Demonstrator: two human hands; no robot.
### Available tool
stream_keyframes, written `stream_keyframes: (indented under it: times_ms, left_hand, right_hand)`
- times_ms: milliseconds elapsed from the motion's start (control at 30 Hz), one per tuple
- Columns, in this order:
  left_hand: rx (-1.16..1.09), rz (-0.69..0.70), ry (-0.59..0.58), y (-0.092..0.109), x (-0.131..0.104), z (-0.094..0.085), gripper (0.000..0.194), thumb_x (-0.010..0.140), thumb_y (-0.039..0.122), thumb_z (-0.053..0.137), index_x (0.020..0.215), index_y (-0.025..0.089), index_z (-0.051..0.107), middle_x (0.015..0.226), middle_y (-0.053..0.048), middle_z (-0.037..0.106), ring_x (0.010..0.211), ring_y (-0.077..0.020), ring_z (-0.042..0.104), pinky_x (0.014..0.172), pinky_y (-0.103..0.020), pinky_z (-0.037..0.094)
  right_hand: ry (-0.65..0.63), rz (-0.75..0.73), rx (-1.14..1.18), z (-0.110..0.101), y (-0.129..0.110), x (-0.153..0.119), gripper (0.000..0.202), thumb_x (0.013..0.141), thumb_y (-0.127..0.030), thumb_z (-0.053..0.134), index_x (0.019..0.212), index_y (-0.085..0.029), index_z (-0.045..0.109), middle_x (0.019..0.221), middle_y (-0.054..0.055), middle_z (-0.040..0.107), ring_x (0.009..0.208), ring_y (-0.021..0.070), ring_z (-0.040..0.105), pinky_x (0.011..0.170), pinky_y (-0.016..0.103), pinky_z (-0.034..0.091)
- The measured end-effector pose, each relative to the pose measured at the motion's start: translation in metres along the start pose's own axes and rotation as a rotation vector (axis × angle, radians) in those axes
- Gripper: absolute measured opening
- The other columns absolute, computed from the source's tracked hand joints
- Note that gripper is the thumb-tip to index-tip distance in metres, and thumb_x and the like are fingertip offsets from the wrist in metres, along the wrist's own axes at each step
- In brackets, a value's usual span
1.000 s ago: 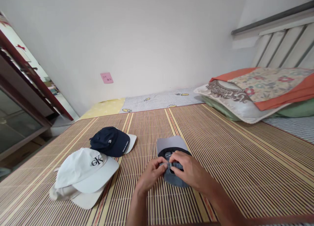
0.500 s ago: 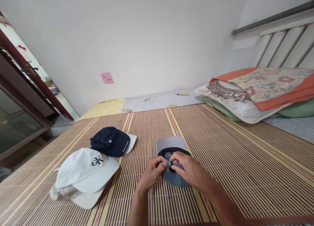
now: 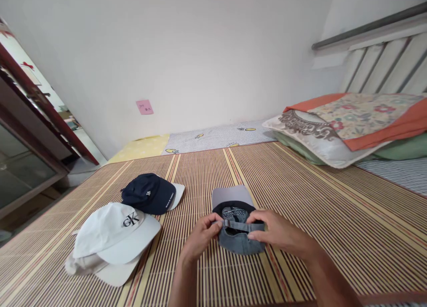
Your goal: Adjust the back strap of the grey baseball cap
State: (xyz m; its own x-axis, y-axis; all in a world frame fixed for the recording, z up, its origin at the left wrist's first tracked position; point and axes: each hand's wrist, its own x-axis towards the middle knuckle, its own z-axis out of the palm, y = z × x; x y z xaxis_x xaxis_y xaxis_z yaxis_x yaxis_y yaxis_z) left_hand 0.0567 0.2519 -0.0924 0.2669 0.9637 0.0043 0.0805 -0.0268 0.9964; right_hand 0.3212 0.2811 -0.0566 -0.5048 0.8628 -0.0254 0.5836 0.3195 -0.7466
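Note:
A grey-blue baseball cap lies upside down on the mat, its pale grey brim pointing away from me. Its back strap stretches across the rear opening. My left hand pinches the strap's left end between thumb and fingers. On the other side, my right hand is closed on the strap's right end at the cap's edge. The inside of the crown shows between my hands.
To the left sit a white cap with black letters, a beige cap beneath it, and a navy cap with a white brim under it. Pillows lie at the far right of the striped mat, near a radiator.
My right hand has slid right along the strap, away from my left hand. More of the strap and rear opening now shows. My left hand stays at the left end.

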Motion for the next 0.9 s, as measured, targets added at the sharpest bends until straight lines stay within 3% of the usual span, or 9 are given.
stream_keyframes:
  times_ms: [33,100,167,300,500,667,800,900]
  left_hand:
    - [0.009,-0.002,-0.004,0.000,0.000,-0.001,0.039,0.089,0.056,0.067,0.082,0.018,0.064,0.071,0.003,0.053,0.065,-0.0124,0.046,0.063,-0.027,0.037]
    - [0.028,-0.011,-0.012,0.000,-0.001,-0.002,0.038,0.088,0.055,0.068,0.082,0.017,0.064,0.070,0.003,0.053,0.064,-0.0125,0.046,0.063,-0.027,0.037]
    - [0.047,-0.021,-0.017,0.000,-0.001,-0.004,0.037,0.088,0.054,0.069,0.082,0.017,0.065,0.069,0.004,0.052,0.063,-0.0122,0.045,0.062,-0.027,0.035]
    - [0.081,-0.028,-0.006,0.000,-0.003,-0.006,0.035,0.087,0.052,0.070,0.081,0.018,0.066,0.069,0.004,0.053,0.064,-0.0122,0.043,0.062,-0.027,0.032]
    - [0.115,-0.030,-0.005,-0.001,-0.004,-0.012,0.039,0.086,0.055,0.071,0.073,0.018,0.063,0.067,0.004,0.051,0.064,-0.0125,0.042,0.063,-0.027,0.030]
    - [0.141,-0.026,0.007,-0.010,-0.002,-0.010,0.041,0.087,0.056,0.070,0.074,0.018,0.060,0.068,0.004,0.051,0.064,-0.0124,0.042,0.062,-0.027,0.030]
    - [0.164,-0.026,0.045,-0.021,-0.001,-0.002,0.042,0.086,0.059,0.069,0.075,0.020,0.058,0.067,0.004,0.050,0.063,-0.0131,0.044,0.060,-0.027,0.032]
    - [0.183,-0.010,0.125,-0.024,-0.003,0.001,0.042,0.084,0.060,0.069,0.078,0.020,0.060,0.066,0.005,0.048,0.062,-0.0138,0.043,0.060,-0.028,0.032]
  right_hand:
    - [-0.010,-0.008,-0.002,0.001,0.000,0.000,0.004,0.076,-0.020,0.071,0.078,-0.023,0.070,0.088,0.002,0.070,0.086,0.0223,0.064,0.071,0.031,0.041]
    - [-0.023,-0.018,0.000,0.000,0.000,0.001,0.013,0.075,-0.015,0.067,0.065,-0.021,0.060,0.071,-0.001,0.062,0.072,0.0187,0.060,0.064,0.029,0.036]
    - [-0.009,-0.013,0.018,-0.002,0.002,0.001,0.017,0.078,-0.017,0.064,0.064,-0.022,0.055,0.066,-0.003,0.057,0.067,0.0172,0.056,0.061,0.029,0.033]
    - [0.047,-0.046,0.056,-0.007,0.010,0.001,0.016,0.086,-0.026,0.060,0.071,-0.022,0.057,0.069,-0.002,0.058,0.070,0.0175,0.055,0.063,0.029,0.035]
    - [0.137,-0.093,0.144,-0.007,0.015,0.006,0.033,0.096,-0.045,0.054,0.074,-0.022,0.061,0.073,0.000,0.063,0.072,0.0186,0.058,0.067,0.031,0.040]
    - [0.177,-0.072,0.088,-0.004,0.017,0.009,0.033,0.099,-0.044,0.050,0.078,-0.021,0.063,0.079,0.002,0.067,0.077,0.0203,0.062,0.069,0.032,0.042]
    - [0.117,-0.046,0.067,-0.001,0.012,0.002,0.033,0.099,-0.045,0.056,0.079,-0.021,0.067,0.079,0.003,0.071,0.076,0.0211,0.066,0.067,0.032,0.043]
    - [0.094,-0.037,0.063,0.004,0.008,-0.006,0.024,0.097,-0.043,0.061,0.093,-0.023,0.074,0.096,0.006,0.077,0.091,0.0245,0.071,0.077,0.035,0.050]
